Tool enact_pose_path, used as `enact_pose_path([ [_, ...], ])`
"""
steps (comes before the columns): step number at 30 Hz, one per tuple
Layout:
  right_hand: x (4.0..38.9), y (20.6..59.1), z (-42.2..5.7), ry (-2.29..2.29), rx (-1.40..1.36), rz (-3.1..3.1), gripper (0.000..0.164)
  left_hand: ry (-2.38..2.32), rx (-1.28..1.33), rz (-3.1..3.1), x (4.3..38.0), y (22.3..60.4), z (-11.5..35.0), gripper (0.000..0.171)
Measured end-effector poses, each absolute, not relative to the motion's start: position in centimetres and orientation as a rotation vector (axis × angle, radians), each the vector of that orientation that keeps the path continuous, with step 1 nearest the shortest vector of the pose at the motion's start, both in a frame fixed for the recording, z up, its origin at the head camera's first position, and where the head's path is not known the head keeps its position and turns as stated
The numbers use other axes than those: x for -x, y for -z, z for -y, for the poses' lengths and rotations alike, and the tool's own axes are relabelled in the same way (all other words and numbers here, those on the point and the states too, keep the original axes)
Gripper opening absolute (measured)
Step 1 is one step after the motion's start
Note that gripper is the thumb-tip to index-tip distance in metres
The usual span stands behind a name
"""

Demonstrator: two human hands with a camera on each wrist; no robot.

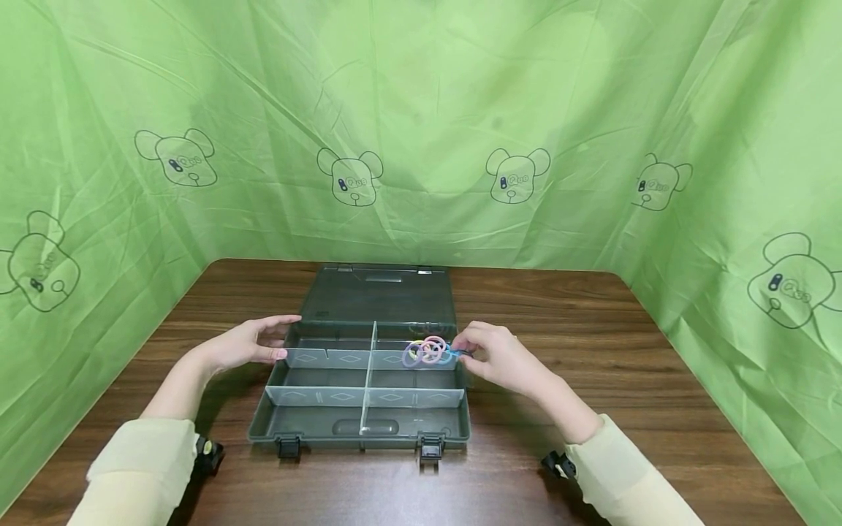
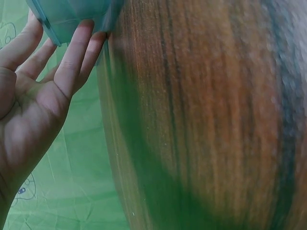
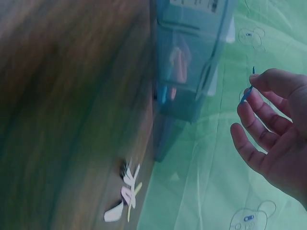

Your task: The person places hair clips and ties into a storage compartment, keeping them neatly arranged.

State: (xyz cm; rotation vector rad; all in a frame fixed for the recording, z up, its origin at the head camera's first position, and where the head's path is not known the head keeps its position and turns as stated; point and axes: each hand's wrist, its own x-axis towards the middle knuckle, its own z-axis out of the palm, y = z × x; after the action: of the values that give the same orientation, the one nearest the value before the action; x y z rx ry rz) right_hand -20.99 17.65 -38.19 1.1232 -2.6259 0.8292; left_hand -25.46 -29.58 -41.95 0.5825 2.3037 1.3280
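Observation:
A dark see-through divider box (image 1: 365, 443) lies with its lid (image 1: 381, 292) folded back. My left hand (image 1: 240, 343) rests its fairly straight fingers and thumb against the box's left side; the left wrist view shows those fingertips on the wall. My right hand (image 1: 503, 358) is at the right wall, pinching a thin blue hair tie (image 3: 246, 96) between thumb and fingertips. Several purple, pink, yellow and blue hair ties (image 1: 429, 351) show beside these fingertips, over the back right compartment. Whether they rest on the divider or hang from the hand, I cannot tell.
Pale dividers (image 1: 316, 396) split the box into several compartments. Two latches (image 1: 430, 447) stick out in front. Small white, pink and yellow pieces (image 3: 127, 194) lie on the wooden table (image 1: 559, 314). Green cloth (image 1: 434, 88) surrounds the table's back and sides.

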Motion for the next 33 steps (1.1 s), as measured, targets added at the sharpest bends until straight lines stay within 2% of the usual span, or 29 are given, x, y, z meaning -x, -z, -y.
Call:
enact_pose_path([
  [17,21.1,39.8,-15.1,-0.758,-1.264,2.6,0.015,-1.299,-0.566,-2.348,25.6,42.2,29.7,0.073],
  [33,21.0,39.1,-15.4,-0.798,-1.222,2.674,0.015,-1.315,-0.555,-2.329,25.6,42.2,29.7,0.072],
])
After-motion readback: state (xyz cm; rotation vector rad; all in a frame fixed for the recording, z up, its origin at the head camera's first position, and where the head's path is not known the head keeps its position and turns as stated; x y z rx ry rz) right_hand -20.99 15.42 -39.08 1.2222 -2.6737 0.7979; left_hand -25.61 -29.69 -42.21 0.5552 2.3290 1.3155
